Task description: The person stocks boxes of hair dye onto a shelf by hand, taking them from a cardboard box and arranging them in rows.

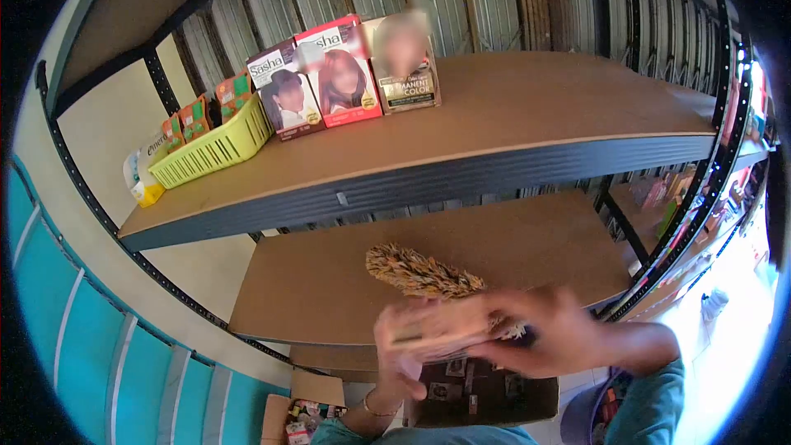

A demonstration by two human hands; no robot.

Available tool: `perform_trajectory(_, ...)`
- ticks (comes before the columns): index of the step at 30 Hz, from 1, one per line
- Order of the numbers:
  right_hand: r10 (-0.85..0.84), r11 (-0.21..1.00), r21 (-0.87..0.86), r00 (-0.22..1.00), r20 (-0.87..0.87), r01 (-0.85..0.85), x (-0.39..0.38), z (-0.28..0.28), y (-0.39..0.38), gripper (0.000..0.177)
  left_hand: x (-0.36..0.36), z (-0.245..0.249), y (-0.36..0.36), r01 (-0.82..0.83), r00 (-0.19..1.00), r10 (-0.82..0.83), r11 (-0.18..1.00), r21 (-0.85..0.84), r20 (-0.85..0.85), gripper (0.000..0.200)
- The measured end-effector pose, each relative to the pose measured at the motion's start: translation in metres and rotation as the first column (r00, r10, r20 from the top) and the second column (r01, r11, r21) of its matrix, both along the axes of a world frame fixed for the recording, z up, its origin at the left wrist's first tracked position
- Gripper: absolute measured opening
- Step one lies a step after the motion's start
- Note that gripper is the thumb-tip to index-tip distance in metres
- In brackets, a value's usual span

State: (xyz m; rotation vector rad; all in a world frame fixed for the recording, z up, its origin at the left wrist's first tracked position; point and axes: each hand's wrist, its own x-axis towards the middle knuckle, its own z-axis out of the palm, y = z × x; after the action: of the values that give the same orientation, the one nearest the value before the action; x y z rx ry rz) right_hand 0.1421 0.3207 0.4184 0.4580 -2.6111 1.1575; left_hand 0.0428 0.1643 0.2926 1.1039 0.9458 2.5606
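A blurred small box (pixel 441 327) is held up in front of me, above the front edge of the lower shelf. My left hand (pixel 397 354) grips its left end, fingers closed around it. At the other end my right hand (pixel 548 331) is closed on the box, thumb below and fingers above. Just behind the box shows a shaggy brown-and-yellow duster (pixel 420 270), overlapping the lower shelf (pixel 305 288). Pale bristles appear between my right thumb and fingers. Motion smears the print on the box.
The upper shelf (pixel 527 107) bears several hair color boxes (pixel 342 74), a yellow-green basket (pixel 216 148) of orange-green packs and a white-yellow package (pixel 142 173). Below me stand an open carton (pixel 519 412), a smaller carton (pixel 276 419) and a purple tub (pixel 581 420). Black uprights (pixel 103 210) flank the shelves.
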Motion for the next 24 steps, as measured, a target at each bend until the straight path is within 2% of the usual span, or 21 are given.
perform_trajectory(2, -0.059, 0.984, -0.172, 0.987, -0.151, 0.033, 0.008, 0.04, 0.029, 0.049, -0.005, 0.016, 0.009, -0.039, 0.995, 0.043, 0.998, 0.048, -0.085, 0.057)
perform_trajectory(4, -0.243, 0.965, -0.185, 0.892, -0.381, 0.183, -0.004, 0.089, 0.062, 0.052, -0.026, -0.002, 0.002, 0.119, 0.992, -0.115, 0.99, 0.071, -0.054, 0.052)
perform_trajectory(5, -0.321, 0.947, -0.178, 0.834, -0.448, 0.269, -0.013, 0.111, 0.08, 0.054, -0.031, -0.01, 0.0, 0.121, 0.991, -0.117, 0.99, 0.073, -0.066, 0.042)
perform_trajectory(7, -0.416, 0.901, -0.114, 0.759, -0.5, 0.419, -0.041, 0.141, 0.115, 0.056, -0.039, -0.031, -0.006, 0.155, 0.985, -0.143, 0.977, 0.145, -0.092, 0.034)
perform_trajectory(9, -0.496, 0.867, -0.143, 0.802, -0.333, 0.477, -0.073, 0.154, 0.127, 0.055, -0.039, -0.04, -0.012, 0.15, 0.988, -0.14, 0.975, 0.162, -0.073, 0.029)
perform_trajectory(11, -0.471, 0.881, -0.158, 0.861, -0.191, 0.446, -0.11, 0.157, 0.147, 0.055, -0.035, -0.044, -0.016, 0.104, 0.994, -0.105, 0.986, 0.126, -0.001, 0.027)
perform_trajectory(14, -0.447, 0.886, -0.169, 0.892, -0.071, 0.431, -0.149, 0.153, 0.142, 0.057, -0.037, -0.068, -0.028, 0.064, 0.994, -0.069, 0.996, 0.067, 0.079, 0.025)
perform_trajectory(16, -0.409, 0.896, -0.19, 0.913, -0.004, 0.401, -0.166, 0.151, 0.137, 0.058, -0.042, -0.081, -0.039, 0.08, 0.997, -0.081, 0.993, 0.082, 0.004, 0.029)
perform_trajectory(18, -0.352, 0.917, -0.208, 0.936, -0.028, 0.339, -0.174, 0.145, 0.136, 0.058, -0.045, -0.094, -0.052, 0.063, 0.998, -0.062, 0.994, 0.088, -0.009, 0.031)
perform_trajectory(24, -0.189, 0.928, -0.319, 0.981, 0.033, 0.19, -0.178, 0.142, 0.13, 0.045, -0.042, -0.132, -0.078, -0.116, 0.97, 0.099, 0.991, 0.066, 0.222, 0.029)
